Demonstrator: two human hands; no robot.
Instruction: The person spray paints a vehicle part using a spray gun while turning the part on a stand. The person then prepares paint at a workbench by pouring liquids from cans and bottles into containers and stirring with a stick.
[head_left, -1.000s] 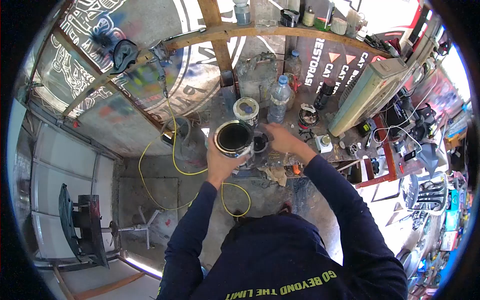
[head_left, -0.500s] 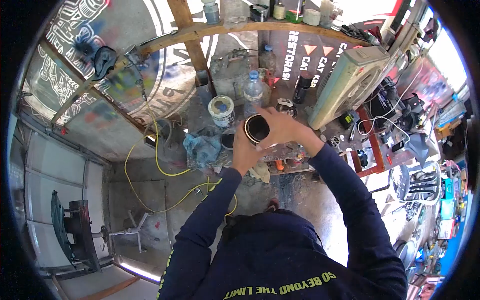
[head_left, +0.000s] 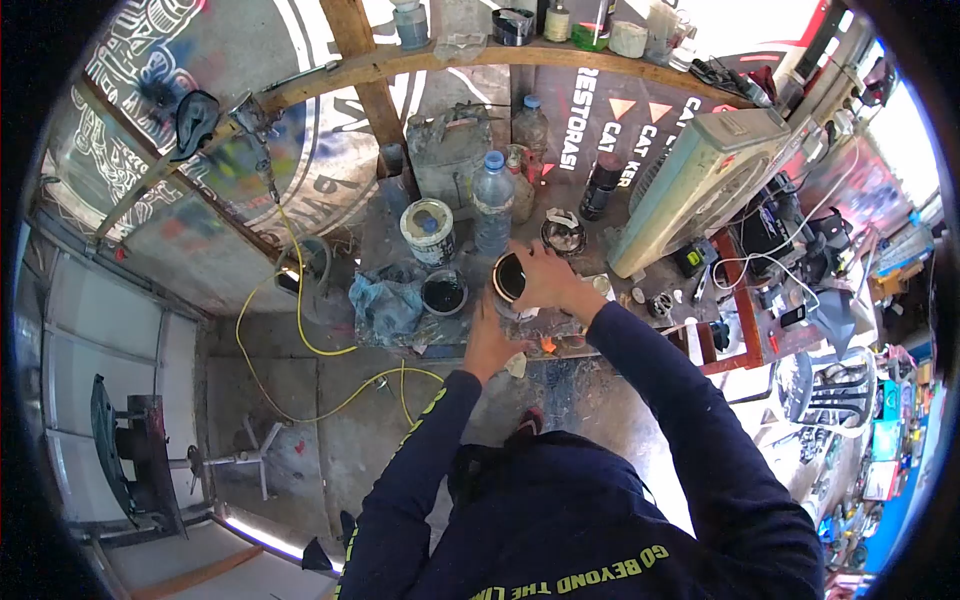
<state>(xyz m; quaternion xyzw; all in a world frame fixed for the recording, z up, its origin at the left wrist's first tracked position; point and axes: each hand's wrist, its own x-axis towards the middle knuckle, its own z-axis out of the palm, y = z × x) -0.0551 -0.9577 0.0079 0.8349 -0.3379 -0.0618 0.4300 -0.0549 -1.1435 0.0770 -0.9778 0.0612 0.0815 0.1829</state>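
Observation:
An open can (head_left: 509, 278) with a dark inside and a pale rim is tilted over the front of the cluttered workbench. My right hand (head_left: 548, 280) grips it from the right side, fingers wrapped over its edge. My left hand (head_left: 488, 342) is at the can's lower left, fingers stretched up along it and thumb apart; whether they touch it is hard to tell. Left of the hands sits a small tub (head_left: 444, 293) of dark liquid, beside a crumpled blue cloth (head_left: 387, 303). Behind stand a white paint tub (head_left: 428, 235) and a clear plastic bottle (head_left: 492, 205).
A smeared open tin (head_left: 563, 234) and a dark spray can (head_left: 600, 186) stand behind my right hand. An air conditioner unit (head_left: 690, 190) leans at the right. A yellow hose (head_left: 300, 310) hangs to the floor at left. Jars line the wooden shelf (head_left: 440, 62).
My left hand has loosened from the can and dropped lower, its thumb now apart. The can has tilted in my right hand. The small tub has come into fuller view.

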